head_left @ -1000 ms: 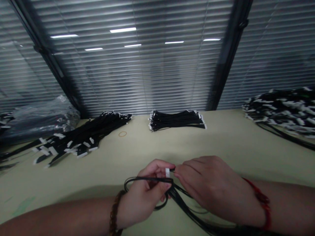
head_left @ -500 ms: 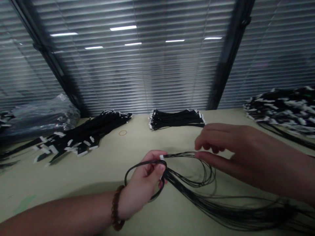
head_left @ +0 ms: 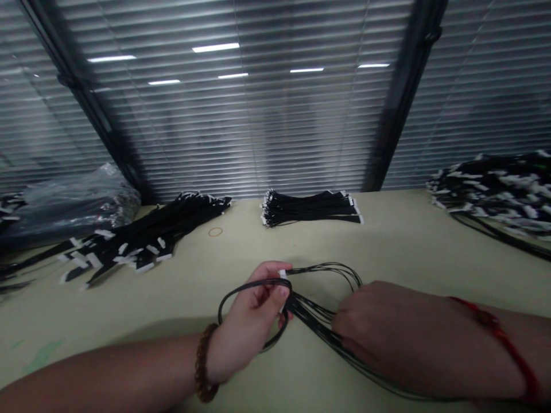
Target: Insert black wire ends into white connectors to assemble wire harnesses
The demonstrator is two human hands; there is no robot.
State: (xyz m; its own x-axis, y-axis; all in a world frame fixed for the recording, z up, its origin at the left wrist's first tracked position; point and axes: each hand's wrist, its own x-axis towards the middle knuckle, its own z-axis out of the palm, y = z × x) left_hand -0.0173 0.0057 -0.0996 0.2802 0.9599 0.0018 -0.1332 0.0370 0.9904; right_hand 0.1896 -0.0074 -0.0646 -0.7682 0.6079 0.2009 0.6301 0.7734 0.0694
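Holding black wires (head_left: 316,328) are two hands (head_left: 387,335), left (head_left: 247,321) pinching one white connector (head_left: 282,274).

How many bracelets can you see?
2: a brown beaded bracelet around the left wrist and a red cord bracelet around the right wrist. Sleeves hide nothing visible here.

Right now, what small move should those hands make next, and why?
Perhaps the right hand should gently straighten the black wires: a slack loop bows out between the hands, while the left hand pinches them near a white connector.
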